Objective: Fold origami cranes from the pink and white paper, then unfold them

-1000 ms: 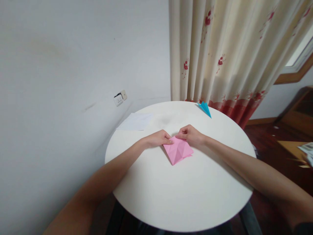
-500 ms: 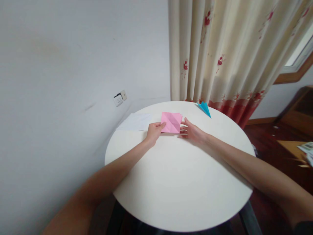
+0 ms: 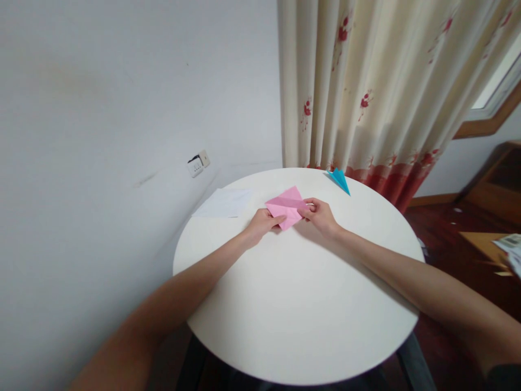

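A folded square of pink paper (image 3: 288,203) is held between both hands over the far half of the round table, one corner pointing toward me. My left hand (image 3: 262,224) pinches its lower left edge, thumb on top and fingers underneath. At the right corner, my right hand (image 3: 319,213) grips the paper between thumb and fingers. Creases run across its face. Farther back to the right lies a blue folded-paper piece (image 3: 340,181), pointed at its near end and touched by neither hand.
White sheets of paper (image 3: 223,203) lie at the back left of the white round table (image 3: 301,315). A wall with a socket (image 3: 196,166) rises on the left. Behind the table hangs a flowered curtain (image 3: 366,87). Papers rest on a wooden surface (image 3: 480,244) at the right.
The pink paper has turned from lying square to a diamond, one corner toward me. My right hand, formerly open beside it, has closed on its right corner. The left grip has shifted along the edge.
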Demonstrator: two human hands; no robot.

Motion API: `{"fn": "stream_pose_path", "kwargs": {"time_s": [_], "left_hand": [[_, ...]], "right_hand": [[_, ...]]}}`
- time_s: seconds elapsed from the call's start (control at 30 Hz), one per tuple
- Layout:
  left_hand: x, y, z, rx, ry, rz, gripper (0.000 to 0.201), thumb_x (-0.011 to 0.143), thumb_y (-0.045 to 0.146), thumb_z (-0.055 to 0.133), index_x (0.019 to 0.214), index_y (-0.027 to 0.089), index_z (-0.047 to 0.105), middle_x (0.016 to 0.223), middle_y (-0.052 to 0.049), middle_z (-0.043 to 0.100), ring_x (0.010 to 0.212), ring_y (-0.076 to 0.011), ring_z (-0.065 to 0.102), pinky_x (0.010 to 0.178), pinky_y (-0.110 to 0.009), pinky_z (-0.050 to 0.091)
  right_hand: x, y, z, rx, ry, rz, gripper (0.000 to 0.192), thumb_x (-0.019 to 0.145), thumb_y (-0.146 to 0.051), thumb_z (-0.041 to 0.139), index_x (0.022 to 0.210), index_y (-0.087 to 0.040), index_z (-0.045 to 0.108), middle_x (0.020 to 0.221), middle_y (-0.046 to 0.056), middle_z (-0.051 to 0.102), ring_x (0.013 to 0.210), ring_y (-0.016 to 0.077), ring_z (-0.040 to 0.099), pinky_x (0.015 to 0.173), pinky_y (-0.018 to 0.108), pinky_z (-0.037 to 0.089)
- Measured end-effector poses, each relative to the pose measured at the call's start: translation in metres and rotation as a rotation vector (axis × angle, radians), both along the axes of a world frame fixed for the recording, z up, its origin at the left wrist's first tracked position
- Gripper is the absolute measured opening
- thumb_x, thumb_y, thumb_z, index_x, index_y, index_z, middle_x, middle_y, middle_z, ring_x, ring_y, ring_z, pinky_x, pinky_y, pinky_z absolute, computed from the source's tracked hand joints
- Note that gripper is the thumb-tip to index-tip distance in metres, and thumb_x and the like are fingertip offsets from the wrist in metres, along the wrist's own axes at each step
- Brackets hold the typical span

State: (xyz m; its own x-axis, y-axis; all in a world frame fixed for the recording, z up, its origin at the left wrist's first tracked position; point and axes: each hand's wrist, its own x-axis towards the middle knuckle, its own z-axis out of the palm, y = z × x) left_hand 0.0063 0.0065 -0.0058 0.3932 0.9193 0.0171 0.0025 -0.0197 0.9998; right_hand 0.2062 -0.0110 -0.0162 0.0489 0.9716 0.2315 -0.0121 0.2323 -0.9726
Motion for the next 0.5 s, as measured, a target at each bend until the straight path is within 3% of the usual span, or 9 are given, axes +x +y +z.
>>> {"fn": "stream_pose_path", "kwargs": {"time_s": [0.13, 0.23, 0.3, 0.4, 0.5], "left_hand": [[-0.006, 0.006, 0.004, 0.106, -0.064, 0.003, 0.054, 0.063, 0.047, 0.08, 0.1, 0.008, 0.07, 0.098, -0.014, 0.071, 0.084, -0.0215, 0.065, 0.078, -0.035, 0.052], [-0.012, 0.012, 0.009, 0.216, -0.022, 0.101, 0.052, 0.065, 0.05, 0.077, 0.094, 0.007, 0.071, 0.092, -0.014, 0.071, 0.081, -0.0212, 0.065, 0.074, -0.032, 0.052], [-0.016, 0.014, 0.013, 0.279, 0.022, 0.146, 0.057, 0.065, 0.048, 0.078, 0.104, 0.008, 0.068, 0.087, -0.012, 0.072, 0.076, -0.0192, 0.065, 0.07, -0.03, 0.051], [-0.018, 0.014, 0.016, 0.355, 0.014, 0.091, 0.077, 0.067, 0.041, 0.077, 0.133, 0.015, 0.048, 0.084, -0.007, 0.072, 0.071, -0.0156, 0.064, 0.069, -0.028, 0.052], [-0.017, 0.013, 0.016, 0.401, 0.01, 0.044, 0.072, 0.07, 0.039, 0.074, 0.132, 0.017, 0.045, 0.083, -0.005, 0.071, 0.068, -0.0137, 0.063, 0.066, -0.026, 0.052]], "right_hand": [[-0.001, -0.001, 0.002, 0.147, -0.078, -0.002, 0.039, 0.067, -0.042, 0.072, 0.095, -0.017, 0.058, 0.07, 0.001, 0.063, 0.062, 0.0134, 0.056, 0.056, 0.025, 0.043], [-0.001, -0.004, 0.004, 0.223, -0.156, 0.0, 0.037, 0.071, -0.043, 0.068, 0.098, -0.018, 0.058, 0.072, 0.001, 0.063, 0.065, 0.0152, 0.058, 0.059, 0.026, 0.045], [0.0, -0.006, 0.006, 0.248, -0.193, 0.0, 0.037, 0.073, -0.042, 0.066, 0.101, -0.018, 0.058, 0.071, 0.001, 0.063, 0.065, 0.0153, 0.058, 0.059, 0.027, 0.045], [0.002, -0.007, 0.007, 0.252, -0.207, -0.005, 0.039, 0.074, -0.043, 0.066, 0.103, -0.019, 0.057, 0.07, 0.001, 0.062, 0.063, 0.0149, 0.057, 0.059, 0.027, 0.045], [0.003, -0.005, 0.006, 0.257, -0.187, 0.009, 0.039, 0.076, -0.043, 0.064, 0.105, -0.019, 0.057, 0.068, 0.0, 0.062, 0.061, 0.0146, 0.056, 0.058, 0.027, 0.045]]}}
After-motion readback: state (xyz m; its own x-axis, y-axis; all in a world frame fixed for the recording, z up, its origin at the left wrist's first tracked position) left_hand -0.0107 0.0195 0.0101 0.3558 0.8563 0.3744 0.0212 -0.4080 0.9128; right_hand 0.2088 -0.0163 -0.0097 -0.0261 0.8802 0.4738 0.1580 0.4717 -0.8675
